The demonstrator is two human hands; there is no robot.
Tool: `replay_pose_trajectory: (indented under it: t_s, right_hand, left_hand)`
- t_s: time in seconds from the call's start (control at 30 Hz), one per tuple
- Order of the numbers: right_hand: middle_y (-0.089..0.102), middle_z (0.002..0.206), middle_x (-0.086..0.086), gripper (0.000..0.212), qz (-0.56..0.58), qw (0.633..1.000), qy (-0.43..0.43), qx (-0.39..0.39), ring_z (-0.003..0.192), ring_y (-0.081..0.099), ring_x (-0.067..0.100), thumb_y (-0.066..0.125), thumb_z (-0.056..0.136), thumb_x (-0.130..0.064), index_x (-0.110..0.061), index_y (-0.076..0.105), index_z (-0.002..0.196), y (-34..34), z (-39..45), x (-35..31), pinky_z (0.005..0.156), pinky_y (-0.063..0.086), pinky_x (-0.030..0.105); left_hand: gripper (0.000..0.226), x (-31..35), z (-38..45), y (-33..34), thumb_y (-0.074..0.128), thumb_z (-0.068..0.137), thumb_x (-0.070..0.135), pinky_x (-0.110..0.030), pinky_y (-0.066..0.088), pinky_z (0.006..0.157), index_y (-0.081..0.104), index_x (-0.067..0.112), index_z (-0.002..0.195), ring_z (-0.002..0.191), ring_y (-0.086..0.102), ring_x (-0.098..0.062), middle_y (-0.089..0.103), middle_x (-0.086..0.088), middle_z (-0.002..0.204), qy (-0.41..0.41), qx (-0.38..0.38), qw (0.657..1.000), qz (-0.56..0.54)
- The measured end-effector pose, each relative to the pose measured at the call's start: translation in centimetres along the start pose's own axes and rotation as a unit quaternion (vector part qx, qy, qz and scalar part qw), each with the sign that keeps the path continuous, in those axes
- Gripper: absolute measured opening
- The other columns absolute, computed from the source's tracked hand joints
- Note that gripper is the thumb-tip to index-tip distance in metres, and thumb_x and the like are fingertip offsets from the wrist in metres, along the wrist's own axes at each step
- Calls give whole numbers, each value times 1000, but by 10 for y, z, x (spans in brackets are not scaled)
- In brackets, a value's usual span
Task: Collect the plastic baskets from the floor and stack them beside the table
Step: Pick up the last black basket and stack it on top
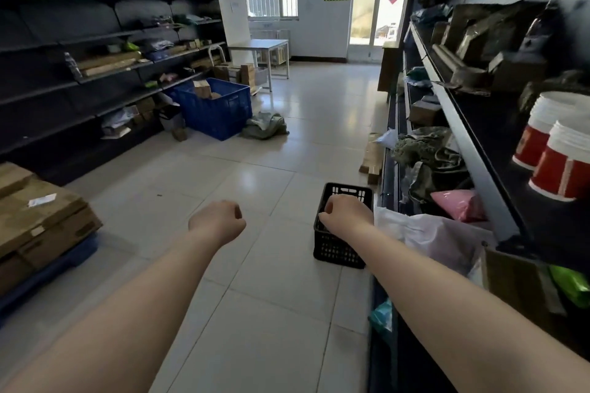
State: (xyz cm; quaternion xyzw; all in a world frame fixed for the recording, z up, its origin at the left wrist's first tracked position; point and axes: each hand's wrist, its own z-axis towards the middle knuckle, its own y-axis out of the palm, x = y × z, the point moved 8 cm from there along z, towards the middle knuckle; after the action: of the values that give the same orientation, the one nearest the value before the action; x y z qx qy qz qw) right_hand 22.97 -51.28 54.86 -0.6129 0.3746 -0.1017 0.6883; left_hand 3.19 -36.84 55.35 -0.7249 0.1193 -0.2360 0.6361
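A small black plastic basket (338, 246) stands on the tiled floor by the foot of the right-hand shelving. My right hand (348, 214) hangs in front of it with the fingers curled in, covering part of its rim and inside; no grip on the basket shows. My left hand (218, 222) is a loose fist over bare floor, well to the left of the basket and holding nothing. A large blue plastic crate (220, 115) with cardboard boxes in it sits further off on the left. The white table (261, 45) is at the far end of the room.
Dark shelving (95, 41) runs along the left wall, and another full shelf (479, 137) along the right. Cardboard cartons (38, 217) lie on a blue pallet at near left. A green sack (265, 126) lies beside the blue crate. A tiled aisle runs between the shelves.
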Motion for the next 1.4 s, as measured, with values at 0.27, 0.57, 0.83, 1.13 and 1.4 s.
replay_pose_trajectory:
  t_s: [0.27,0.57,0.83,1.13,1.4]
  right_hand:
    - [65,113,4,27,-31,998,51,13,103,61,26,51,84,-25,-15,66,104,29,147,-5,72,43,29]
    - [66,108,3,24,-18,985,169,21,99,62,25,51,87,-28,-16,64,102,51,288,6,69,42,28]
    - [66,109,4,26,1,971,233,45,101,61,24,51,88,-29,-15,65,104,47,428,57,69,41,28]
    - [67,107,5,24,41,958,269,87,98,63,26,51,87,-29,-16,66,102,-3,611,127,70,43,28]
    - [68,106,5,22,51,930,343,120,98,62,27,55,86,-33,-17,65,96,-33,687,200,68,41,27]
  left_hand:
    - [26,5,178,19,48,84,25,-31,49,79,64,21,105,96,61,-23,66,-1,106,57,-28,998,-18]
    - [27,46,374,30,49,85,24,-34,53,88,65,20,106,99,62,-23,67,-2,109,142,-90,986,-9]
    - [27,141,528,49,47,83,24,-30,46,81,63,23,105,102,61,-24,66,0,111,219,-103,970,35]
    - [28,262,699,35,48,85,21,-31,50,83,64,20,108,102,60,-25,64,-3,112,267,-70,959,62]
    - [26,373,814,57,48,86,23,-30,46,78,62,18,108,103,61,-26,63,-2,111,328,-95,938,67]
